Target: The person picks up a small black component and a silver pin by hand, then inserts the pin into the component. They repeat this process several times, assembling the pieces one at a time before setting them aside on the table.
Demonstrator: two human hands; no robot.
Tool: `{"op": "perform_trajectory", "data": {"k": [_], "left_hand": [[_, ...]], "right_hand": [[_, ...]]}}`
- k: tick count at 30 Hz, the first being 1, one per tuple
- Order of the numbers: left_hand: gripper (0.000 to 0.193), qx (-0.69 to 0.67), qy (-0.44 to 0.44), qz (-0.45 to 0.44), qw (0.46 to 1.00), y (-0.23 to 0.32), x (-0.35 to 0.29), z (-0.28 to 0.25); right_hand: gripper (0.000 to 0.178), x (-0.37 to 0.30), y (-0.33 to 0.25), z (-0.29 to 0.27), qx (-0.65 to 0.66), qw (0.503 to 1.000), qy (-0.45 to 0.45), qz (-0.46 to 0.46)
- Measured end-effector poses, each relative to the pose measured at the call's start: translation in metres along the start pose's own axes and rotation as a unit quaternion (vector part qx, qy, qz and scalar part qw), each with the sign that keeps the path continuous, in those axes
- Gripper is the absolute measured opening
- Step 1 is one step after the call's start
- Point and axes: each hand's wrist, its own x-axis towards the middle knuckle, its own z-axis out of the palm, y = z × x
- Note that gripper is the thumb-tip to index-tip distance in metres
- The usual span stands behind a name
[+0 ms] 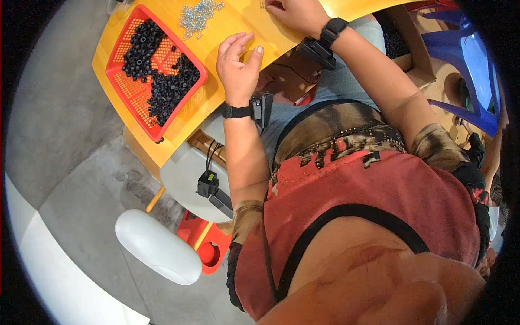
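Observation:
My left hand (238, 70) rests over the yellow tabletop (216, 16) near its edge, thumb apart from loosely bent fingers, with nothing in it. Up at the top edge of the view, my right hand (298, 13) is partly cut off. Its visible fingers are curled together; whatever they may hold is hidden. Small silver pieces that look like screws (199, 18) lie in a loose pile beyond my left hand. To the left stands a red plastic basket (201, 76) holding many small black round parts (173, 86).
A white rounded stool or seat part (157, 246) and a red plastic item (216, 249) are low on the left. Blue plastic chairs (460, 65) and a cardboard box (420, 59) with dark contents stand at the right. A black device with cables (207, 184) hangs beside my left forearm.

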Motion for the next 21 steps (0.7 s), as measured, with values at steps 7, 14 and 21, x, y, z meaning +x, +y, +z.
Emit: {"op": "perform_trajectory", "data": {"k": [7,14,21], "left_hand": [[0.032,-0.013,0.009,0.004,1.0,-0.003,0.002,-0.001],[0.033,-0.006,0.019,0.014,1.0,-0.006,0.001,-0.003],[0.032,-0.038,0.001,-0.063,0.997,-0.004,0.013,-0.004]], "right_hand": [[0.013,0.0,0.0,-0.003,-0.012,0.999,0.006,-0.029],[0.012,0.0,-0.01,-0.008,0.021,0.999,0.014,-0.044],[0.014,0.003,0.006,-0.002,-0.023,0.997,-0.014,-0.068]]}}
